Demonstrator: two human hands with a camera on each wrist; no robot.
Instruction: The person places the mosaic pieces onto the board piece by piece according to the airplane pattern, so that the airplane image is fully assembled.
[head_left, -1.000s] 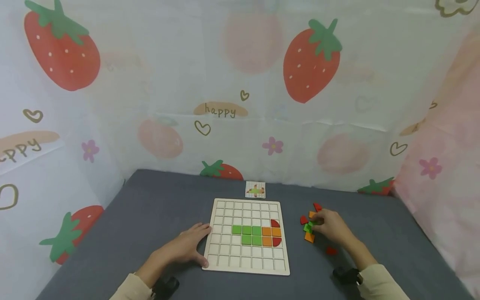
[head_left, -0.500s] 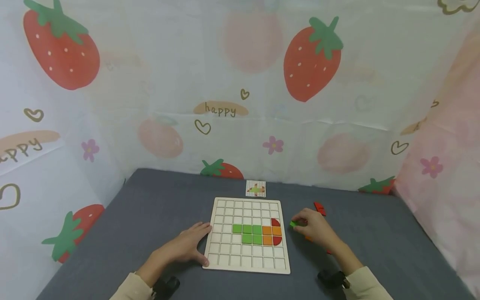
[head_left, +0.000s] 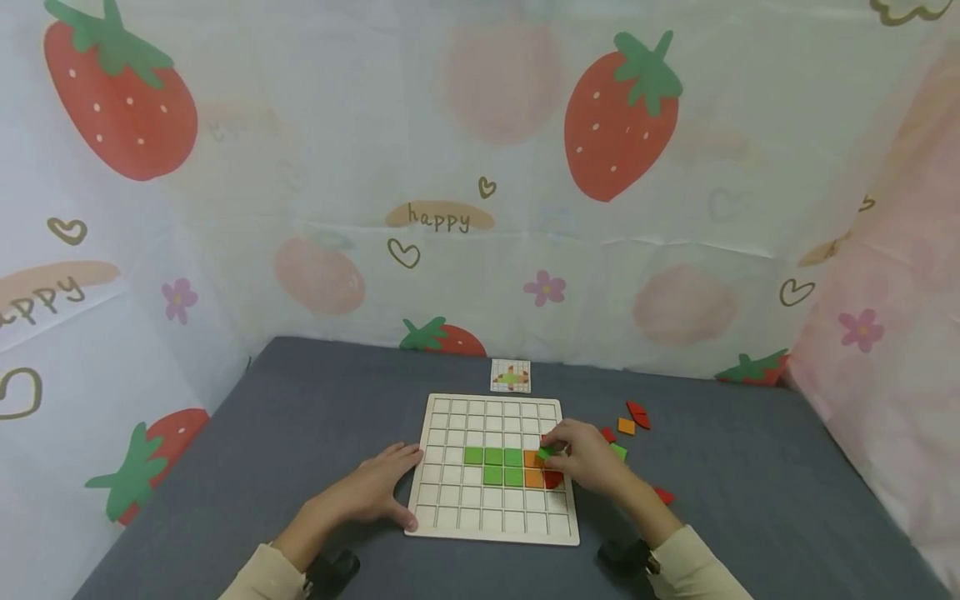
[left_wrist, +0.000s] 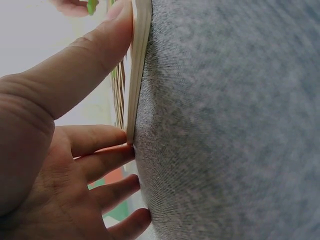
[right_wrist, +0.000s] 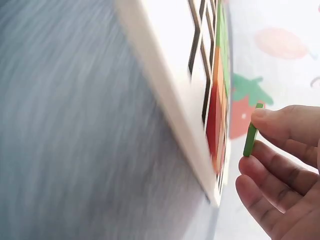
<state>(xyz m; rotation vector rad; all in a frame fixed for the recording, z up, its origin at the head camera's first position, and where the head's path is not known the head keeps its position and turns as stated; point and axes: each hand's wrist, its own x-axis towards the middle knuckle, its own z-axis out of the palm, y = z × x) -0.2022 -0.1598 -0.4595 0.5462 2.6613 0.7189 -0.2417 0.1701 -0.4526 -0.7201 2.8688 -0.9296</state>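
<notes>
A pale wooden grid board (head_left: 450, 522) lies on the table, with green, orange and red tiles in its middle and right cells. Along its left side my left hand (head_left: 373, 490) rests with fingers spread. In the left wrist view its thumb (left_wrist: 95, 52) lies at the board's edge and its fingertips touch the cloth. Between thumb and fingers, my right hand (head_left: 588, 457) pinches a green square tile (right_wrist: 251, 132). It is above the board's right part, over the orange and red tiles. The right wrist view shows this tile on edge, apart from the board.
Right of the board lie loose pieces: red ones (head_left: 638, 415), an orange square (head_left: 626, 426), a green piece (head_left: 618, 451) partly behind the hand, and a red piece (head_left: 664, 496) nearer the front. A small pattern card (head_left: 511, 376) lies behind the board. Printed curtains surround the table (head_left: 337, 392).
My right hand has picked a green tile from the loose pieces and carried it left over the board. My left hand stays at the board's left edge.
</notes>
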